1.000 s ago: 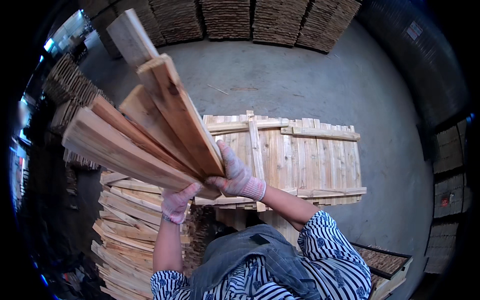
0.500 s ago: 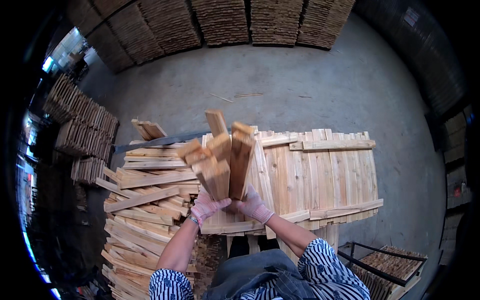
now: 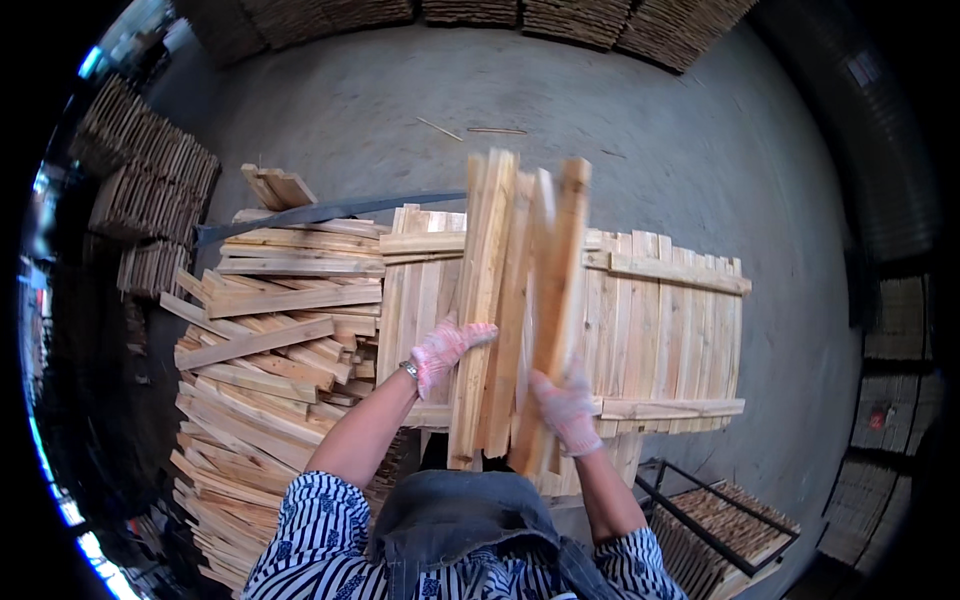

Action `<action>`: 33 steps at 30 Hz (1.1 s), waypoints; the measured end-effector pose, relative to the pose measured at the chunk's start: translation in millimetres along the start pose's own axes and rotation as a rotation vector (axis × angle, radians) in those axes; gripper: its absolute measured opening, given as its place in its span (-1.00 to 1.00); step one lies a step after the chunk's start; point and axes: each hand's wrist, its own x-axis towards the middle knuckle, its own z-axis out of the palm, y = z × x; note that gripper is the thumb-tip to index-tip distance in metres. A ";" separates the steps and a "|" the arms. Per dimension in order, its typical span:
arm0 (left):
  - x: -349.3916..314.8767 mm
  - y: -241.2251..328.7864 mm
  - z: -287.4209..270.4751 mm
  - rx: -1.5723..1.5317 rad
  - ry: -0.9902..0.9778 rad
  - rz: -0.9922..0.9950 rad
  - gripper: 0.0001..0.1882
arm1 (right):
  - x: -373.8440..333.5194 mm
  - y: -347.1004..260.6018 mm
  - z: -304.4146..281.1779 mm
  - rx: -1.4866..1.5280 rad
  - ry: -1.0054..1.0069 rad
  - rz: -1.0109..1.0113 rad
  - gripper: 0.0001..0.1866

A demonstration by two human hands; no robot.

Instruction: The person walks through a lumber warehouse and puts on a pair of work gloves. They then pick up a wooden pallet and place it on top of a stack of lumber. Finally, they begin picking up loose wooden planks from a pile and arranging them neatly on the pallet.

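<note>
Several long wooden slats (image 3: 486,260) stand in a loose bundle between my hands, their far ends raised and slightly smeared by motion. My left hand (image 3: 446,353), in a pinkish-white knit glove, grips the bundle's left side, its thumb lying across the wood. On the other side, my right hand (image 3: 568,405), gloved alike, holds the rightmost slat (image 3: 563,285), which leans a little apart from the others. Its fingers are partly hidden behind the wood. Beneath the bundle lies a row of pale slats (image 3: 665,330) set side by side, with crosswise slats (image 3: 680,272) along its far and near edges.
To the left is a jumbled heap of slats (image 3: 270,350), with a dark strap (image 3: 330,208) across its far end. Stacked wood (image 3: 150,205) stands farther left and along the back. A black metal frame (image 3: 725,520) with wood pieces sits at the lower right.
The slats have swung from end-on to lying lengthwise away from me, spreading at the right. My hands have moved apart and up along their sides.
</note>
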 end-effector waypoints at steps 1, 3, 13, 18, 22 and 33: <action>11.2 -4.4 -1.5 0.145 -0.003 -0.027 -0.33 | -4.3 -15.0 -22.1 0.098 0.059 0.160 -0.35; 29.6 -11.1 -6.6 0.372 -0.006 -0.004 -0.45 | 22.8 68.1 -36.3 -0.278 0.232 0.161 -0.23; 50.6 19.5 -76.5 1.338 0.528 0.412 -0.11 | 78.1 182.8 -23.9 -0.743 0.478 0.229 -0.09; 90.4 107.8 -102.6 2.246 0.693 0.768 -0.16 | 78.1 178.6 -23.5 -0.723 0.509 0.237 -0.07; 119.1 143.5 -107.3 2.140 0.312 0.198 -0.28 | 79.2 185.5 -28.5 -0.731 0.514 0.240 -0.06; 136.9 153.7 -109.1 2.268 0.252 0.381 -0.42 | 72.4 202.7 -32.4 -0.707 0.528 0.184 -0.02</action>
